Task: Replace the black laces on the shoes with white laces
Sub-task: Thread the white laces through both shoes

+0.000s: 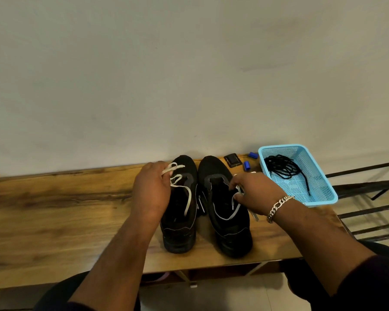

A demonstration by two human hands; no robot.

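- There is just one camera, worn on the person's head.
- It looks forward and down, from close above the table [54, 198].
- The wide view takes in a bare wall [189, 63] up top and both arms below.

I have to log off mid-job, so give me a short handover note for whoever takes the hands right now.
Left hand: grips loops of white lace over the left shoe.
Right hand: pinches a white lace end at the right shoe.
Black laces lie in the blue basket on the table, right of the shoes.
Done: black laces are out of both shoes.
Left: white laces hang loose on both; thread them through the eyelets and tie.
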